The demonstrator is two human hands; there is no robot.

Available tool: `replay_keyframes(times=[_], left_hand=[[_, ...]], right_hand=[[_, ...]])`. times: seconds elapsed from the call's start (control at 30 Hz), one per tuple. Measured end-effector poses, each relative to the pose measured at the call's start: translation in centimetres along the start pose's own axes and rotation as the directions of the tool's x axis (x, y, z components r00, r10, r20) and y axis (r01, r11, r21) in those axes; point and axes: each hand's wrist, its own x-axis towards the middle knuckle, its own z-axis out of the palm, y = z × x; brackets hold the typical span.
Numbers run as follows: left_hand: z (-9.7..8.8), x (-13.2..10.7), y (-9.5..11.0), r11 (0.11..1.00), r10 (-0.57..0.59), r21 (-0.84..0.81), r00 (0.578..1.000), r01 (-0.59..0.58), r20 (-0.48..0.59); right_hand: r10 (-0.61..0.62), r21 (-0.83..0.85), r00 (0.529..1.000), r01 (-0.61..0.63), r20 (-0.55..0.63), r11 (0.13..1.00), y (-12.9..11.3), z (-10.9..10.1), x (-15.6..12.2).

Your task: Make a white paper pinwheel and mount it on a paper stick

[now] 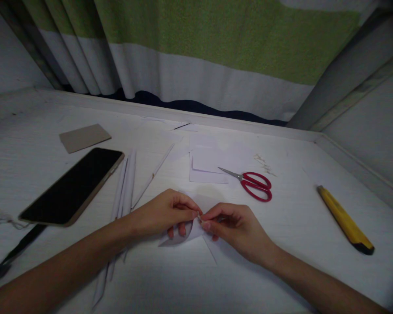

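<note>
My left hand (170, 213) and my right hand (236, 226) meet above the table, both closed in a pinch. Their fingertips almost touch at one spot of a white paper sheet (196, 231), where a small pale bit shows. The sheet curls up beneath my left fingers, and one corner points toward me. Part of it is hidden behind the hands. Just beyond them lie more white paper pieces (205, 161). Scissors with red handles (244, 177) rest partly on these pieces, blades pointing left.
Rolled paper sticks (128, 187) lie under and beside my left forearm, near a black-screened phone (75, 187). A grey-brown card (85, 137) sits behind the phone. At right is a yellow utility knife (343, 218). Small pale scraps (263, 162) lie behind the scissors. A curtain (196, 43) hangs at the back.
</note>
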Motion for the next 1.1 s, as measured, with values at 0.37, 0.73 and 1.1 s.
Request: replay_keyframes(times=[0.37,0.73,1.1], left_hand=[[0.1,-0.1,0.2,0.998,0.009,0.058,1.000,-0.009,0.001],[0.3,-0.3,0.3,0.996,0.014,0.084,1.000,-0.012,-0.021],[0.4,-0.1,0.2,0.995,0.010,0.100,0.999,-0.006,-0.036]], right_hand=[[-0.012,-0.032,1.000,0.011,-0.020,0.999,0.2,0.1,0.1],[-0.039,0.009,0.999,0.039,-0.025,0.999,0.8,0.5,0.2],[-0.056,-0.055,0.998,0.054,-0.038,0.997,1.4,0.6,0.4]])
